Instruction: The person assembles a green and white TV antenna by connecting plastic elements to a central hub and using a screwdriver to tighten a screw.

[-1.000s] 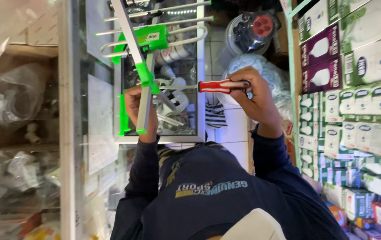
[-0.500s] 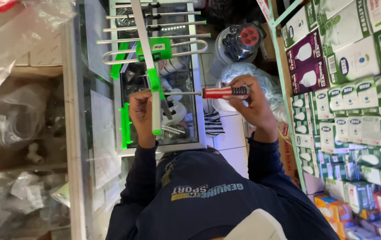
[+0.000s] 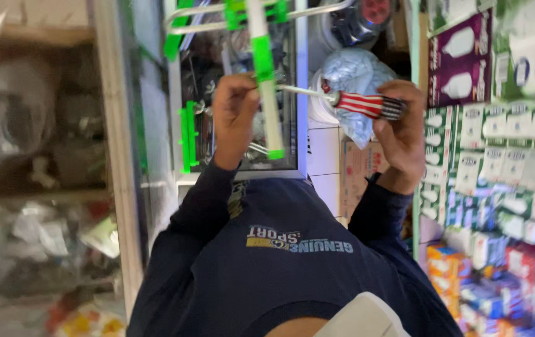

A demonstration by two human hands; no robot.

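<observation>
My left hand (image 3: 235, 115) grips the white bar of an antenna frame (image 3: 266, 87), which has bright green plastic clips and thin metal rods across its top. A screwdriver (image 3: 367, 105) with a red-and-white striped handle sits in my right hand (image 3: 405, 134). Its metal shaft points left and its tip meets the white bar just beside my left fingers. Both arms are in dark blue sleeves, raised in front of my chest.
Behind the antenna is a glass-fronted display case (image 3: 302, 93) full of small hardware. Shelves of boxed light bulbs (image 3: 505, 143) fill the right side. A plastic-wrapped bundle (image 3: 358, 68) lies behind the screwdriver. Bagged goods (image 3: 36, 231) pile up on the left.
Both hands and the antenna have come closer and higher in view. The screwdriver has tilted, and its tip now reaches the white bar at my left fingers.
</observation>
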